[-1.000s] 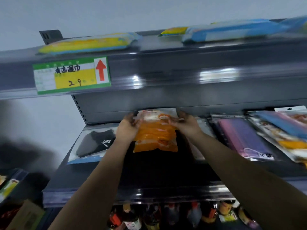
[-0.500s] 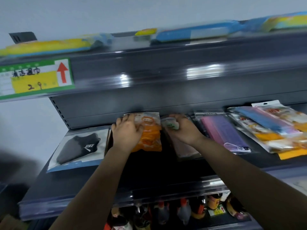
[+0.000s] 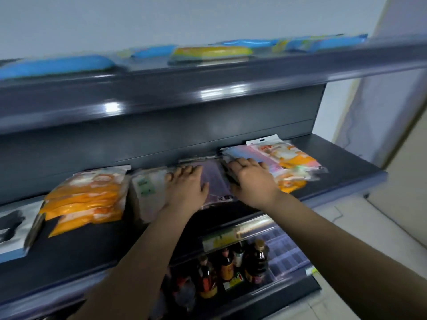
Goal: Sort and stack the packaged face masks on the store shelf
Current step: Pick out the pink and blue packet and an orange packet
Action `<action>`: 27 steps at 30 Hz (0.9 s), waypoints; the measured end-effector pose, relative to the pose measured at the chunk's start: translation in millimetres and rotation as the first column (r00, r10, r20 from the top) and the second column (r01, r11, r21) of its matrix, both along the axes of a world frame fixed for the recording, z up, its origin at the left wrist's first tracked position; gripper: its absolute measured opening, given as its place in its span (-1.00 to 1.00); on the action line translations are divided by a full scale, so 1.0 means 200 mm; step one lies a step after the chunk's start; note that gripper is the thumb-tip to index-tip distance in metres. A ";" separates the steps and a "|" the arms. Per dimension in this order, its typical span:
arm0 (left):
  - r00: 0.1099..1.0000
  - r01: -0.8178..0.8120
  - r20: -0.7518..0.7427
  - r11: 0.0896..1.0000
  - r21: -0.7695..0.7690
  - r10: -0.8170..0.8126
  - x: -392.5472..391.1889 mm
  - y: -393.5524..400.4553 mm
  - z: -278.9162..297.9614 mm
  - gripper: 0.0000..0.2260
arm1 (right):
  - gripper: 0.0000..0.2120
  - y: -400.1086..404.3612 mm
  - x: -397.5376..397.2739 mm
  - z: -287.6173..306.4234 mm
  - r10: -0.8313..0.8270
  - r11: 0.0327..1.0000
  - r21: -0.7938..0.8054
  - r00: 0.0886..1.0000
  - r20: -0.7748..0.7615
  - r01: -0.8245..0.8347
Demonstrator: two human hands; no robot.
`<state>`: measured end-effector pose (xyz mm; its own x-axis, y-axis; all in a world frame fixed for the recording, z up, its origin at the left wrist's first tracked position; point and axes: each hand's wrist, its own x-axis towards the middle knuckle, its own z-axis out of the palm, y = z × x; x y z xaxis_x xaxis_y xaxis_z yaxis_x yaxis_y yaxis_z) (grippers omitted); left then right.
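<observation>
On the dark middle shelf [image 3: 76, 248] lies a stack of orange mask packs [image 3: 85, 199] at the left. Beside it is a pale pack with a green label [image 3: 147, 192]. A purple mask pack [image 3: 216, 181] lies in the middle. My left hand [image 3: 187, 188] rests flat on its left edge and my right hand [image 3: 250, 179] rests flat on its right edge, fingers reaching onto the mixed pile of blue, pink and orange packs [image 3: 284, 162] at the right. A black mask pack [image 3: 11, 229] shows at the far left edge.
The upper shelf [image 3: 208, 75] overhangs close above the hands and carries blue and yellow packs [image 3: 210, 53]. Below the middle shelf stand several sauce bottles [image 3: 231, 269]. A pale wall and floor lie to the right.
The view has swung right. Both hands left the orange stack and the pale pack and now lie on the purple pack further right. The orange stack stays on the shelf.
</observation>
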<state>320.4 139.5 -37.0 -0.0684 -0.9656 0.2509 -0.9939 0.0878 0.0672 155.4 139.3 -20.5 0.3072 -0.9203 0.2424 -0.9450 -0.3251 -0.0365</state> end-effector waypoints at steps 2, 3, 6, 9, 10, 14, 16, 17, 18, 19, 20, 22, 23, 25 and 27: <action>0.999 0.033 -0.004 0.999 0.008 -0.033 -0.15 0.00 -0.01 -0.54 | -0.50 0.02 -0.16 0.00 -0.033 0.999 0.006 0.999 -0.015 0.033; 0.999 0.046 -0.008 0.999 0.008 -0.046 -0.22 0.01 -0.01 -0.54 | -0.49 0.03 -0.24 0.00 -0.049 0.999 0.019 0.999 -0.023 0.049; 0.996 0.087 -0.011 0.996 0.006 -0.087 -0.41 0.01 -0.02 -0.55 | -0.47 0.06 -0.44 -0.01 -0.088 0.994 0.060 0.996 -0.007 0.089; 0.994 0.105 -0.004 0.994 0.027 -0.105 -0.56 0.01 -0.03 -0.57 | -0.47 0.08 -0.60 -0.01 -0.118 0.991 0.073 0.993 0.019 0.116; 0.994 0.108 0.000 0.994 0.028 -0.108 -0.61 0.01 -0.03 -0.57 | -0.47 0.08 -0.64 -0.02 -0.126 0.989 0.079 0.992 0.027 0.124; 0.993 0.113 0.027 0.993 0.035 -0.114 -0.74 -0.02 -0.04 -0.55 | -0.47 0.04 -0.78 -0.03 -0.151 0.984 0.100 0.988 0.036 0.147; 0.992 0.107 0.056 0.993 0.039 -0.109 -0.79 -0.05 -0.04 -0.54 | -0.47 0.00 -0.83 -0.04 -0.159 0.982 0.109 0.987 0.033 0.154; 0.992 0.101 0.067 0.994 0.041 -0.104 -0.81 -0.07 -0.04 -0.54 | -0.48 -0.02 -0.85 -0.05 -0.160 0.981 0.114 0.987 0.031 0.155; 0.993 0.092 0.075 0.995 0.044 -0.096 -0.82 -0.10 -0.04 -0.53 | -0.48 -0.05 -0.88 -0.05 -0.160 0.981 0.119 0.987 0.031 0.155; 0.993 0.081 0.080 0.996 0.048 -0.085 -0.83 -0.12 -0.04 -0.52 | -0.48 -0.08 -0.90 -0.06 -0.159 0.980 0.123 0.987 0.030 0.154; 0.994 0.069 0.085 0.996 0.053 -0.073 -0.84 -0.16 -0.04 -0.52 | -0.48 -0.11 -0.91 -0.06 -0.157 0.980 0.126 0.987 0.029 0.152; 0.994 0.044 0.100 0.996 0.074 -0.051 -0.87 -0.22 -0.06 -0.52 | -0.48 -0.19 -0.95 -0.08 -0.156 0.979 0.140 0.987 0.029 0.151; 0.994 0.032 0.104 0.996 0.079 -0.040 -0.87 -0.24 -0.07 -0.53 | -0.49 -0.23 -0.97 -0.09 -0.155 0.978 0.149 0.987 0.035 0.148; 0.995 0.005 0.100 0.996 0.085 -0.013 -0.89 -0.30 -0.09 -0.54 | -0.50 -0.31 -1.00 -0.10 -0.152 0.975 0.170 0.987 0.055 0.141; 0.996 -0.024 0.085 0.995 0.095 0.016 -0.90 -0.37 -0.10 -0.55 | -0.50 -0.39 -1.02 -0.11 -0.153 0.971 0.196 0.985 0.082 0.134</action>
